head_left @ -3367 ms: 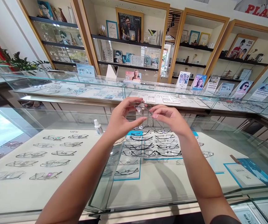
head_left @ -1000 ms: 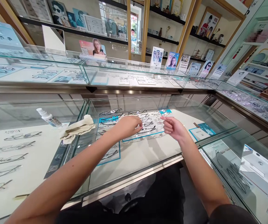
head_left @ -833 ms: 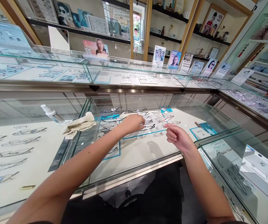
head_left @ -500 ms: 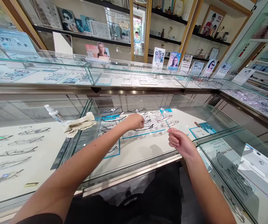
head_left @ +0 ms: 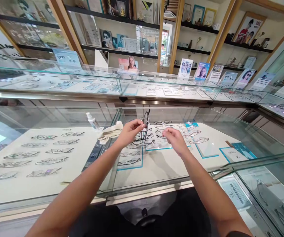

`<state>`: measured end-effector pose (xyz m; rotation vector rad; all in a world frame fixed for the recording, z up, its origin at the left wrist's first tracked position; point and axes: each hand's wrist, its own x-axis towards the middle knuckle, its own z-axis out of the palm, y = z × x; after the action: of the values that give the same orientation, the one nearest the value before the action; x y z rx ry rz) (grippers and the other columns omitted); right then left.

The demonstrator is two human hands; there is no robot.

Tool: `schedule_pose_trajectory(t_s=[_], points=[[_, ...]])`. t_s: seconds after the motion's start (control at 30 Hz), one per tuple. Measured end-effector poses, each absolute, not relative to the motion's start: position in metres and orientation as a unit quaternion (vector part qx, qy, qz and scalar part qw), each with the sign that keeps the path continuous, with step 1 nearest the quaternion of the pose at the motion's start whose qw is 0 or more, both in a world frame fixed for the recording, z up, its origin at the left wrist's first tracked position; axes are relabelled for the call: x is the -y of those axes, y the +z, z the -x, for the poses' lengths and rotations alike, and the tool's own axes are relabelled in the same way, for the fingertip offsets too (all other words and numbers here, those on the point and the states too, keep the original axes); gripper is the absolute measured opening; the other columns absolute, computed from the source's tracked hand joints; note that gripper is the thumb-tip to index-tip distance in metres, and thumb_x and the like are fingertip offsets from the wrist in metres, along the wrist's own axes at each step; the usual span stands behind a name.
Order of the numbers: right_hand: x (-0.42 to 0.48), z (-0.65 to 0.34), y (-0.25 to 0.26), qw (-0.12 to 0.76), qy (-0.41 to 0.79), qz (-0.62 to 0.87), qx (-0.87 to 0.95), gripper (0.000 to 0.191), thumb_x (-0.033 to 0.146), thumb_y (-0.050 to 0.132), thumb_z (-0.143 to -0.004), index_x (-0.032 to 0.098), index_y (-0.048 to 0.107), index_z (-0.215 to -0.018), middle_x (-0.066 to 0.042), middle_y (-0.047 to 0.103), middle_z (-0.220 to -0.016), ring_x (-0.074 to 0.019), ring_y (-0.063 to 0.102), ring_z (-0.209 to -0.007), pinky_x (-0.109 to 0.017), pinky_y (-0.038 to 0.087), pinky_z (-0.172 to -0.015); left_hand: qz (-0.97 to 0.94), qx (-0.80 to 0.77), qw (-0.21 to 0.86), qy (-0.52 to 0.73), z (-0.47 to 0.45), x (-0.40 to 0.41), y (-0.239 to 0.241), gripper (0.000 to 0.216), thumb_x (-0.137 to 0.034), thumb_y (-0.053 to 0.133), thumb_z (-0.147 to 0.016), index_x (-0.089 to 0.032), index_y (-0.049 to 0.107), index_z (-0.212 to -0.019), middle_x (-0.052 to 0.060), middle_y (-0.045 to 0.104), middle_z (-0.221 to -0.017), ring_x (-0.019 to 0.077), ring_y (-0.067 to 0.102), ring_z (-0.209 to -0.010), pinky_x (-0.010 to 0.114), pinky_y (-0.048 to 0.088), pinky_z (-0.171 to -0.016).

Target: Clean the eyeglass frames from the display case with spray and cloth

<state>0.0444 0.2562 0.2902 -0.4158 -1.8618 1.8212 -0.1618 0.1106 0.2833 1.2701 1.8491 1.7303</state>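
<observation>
As left hand (head_left: 131,131) pinches, glasses (head_left: 146,123), long axis — upright

Blue poster (head_left: 202,70) beside white poster (head_left: 185,68); framed picture (head_left: 248,29) on dark shelf (head_left: 249,46), upper right.

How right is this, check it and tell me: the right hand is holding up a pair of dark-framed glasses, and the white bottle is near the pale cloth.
Not quite, the hand is wrong: the head view shows the left hand holding up the dark-framed glasses. The rest stands: the white bottle is near the pale cloth.
</observation>
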Motion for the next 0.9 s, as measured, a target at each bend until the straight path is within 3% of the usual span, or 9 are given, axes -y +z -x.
schedule_pose_trajectory(t_s=[0.2, 0.5, 0.9], points=[[-0.256, 0.043, 0.289, 0.241, 0.561, 0.070, 0.789, 0.034, 0.058, 0.079, -0.086, 0.024, 0.075, -0.087, 0.008, 0.033, -0.059, -0.0136, 0.031, -0.059, -0.029, 0.025, -0.061, -0.399, -0.649, 0.092, 0.642, 0.172, -0.105, 0.270, 0.049, -0.069, 0.075, -0.086, -0.021, 0.065, -0.089, 0.005, 0.069, -0.088, 0.0203, 0.062, -0.084, 0.033, 0.051, -0.080], [-0.249, 0.043, 0.272, 0.252, 0.605, 0.064, 0.753, 0.032, 0.056, 0.079, -0.088, 0.024, 0.073, -0.089, 0.009, 0.034, -0.057, -0.0131, 0.028, -0.056, -0.030, 0.025, -0.060, -0.385, -0.642, 0.067, 0.660, 0.165, -0.106, 0.258, 0.035, -0.056, 0.073, -0.094, -0.022, 0.066, -0.092, 0.005, 0.070, -0.093, 0.0209, 0.067, -0.090, 0.035, 0.056, -0.089], [-0.252, 0.039, 0.272, 0.259, 0.626, 0.065, 0.733, 0.029, 0.051, 0.074, -0.091, 0.023, 0.070, -0.087, 0.009, 0.036, -0.057, -0.0122, 0.029, -0.055, -0.031, 0.022, -0.058, -0.402, -0.617, 0.101, 0.669, 0.156, -0.108, 0.253, 0.032, -0.054, 0.073, -0.097, -0.022, 0.066, -0.098, 0.005, 0.069, -0.098, 0.0202, 0.066, -0.093, 0.033, 0.054, -0.089]])
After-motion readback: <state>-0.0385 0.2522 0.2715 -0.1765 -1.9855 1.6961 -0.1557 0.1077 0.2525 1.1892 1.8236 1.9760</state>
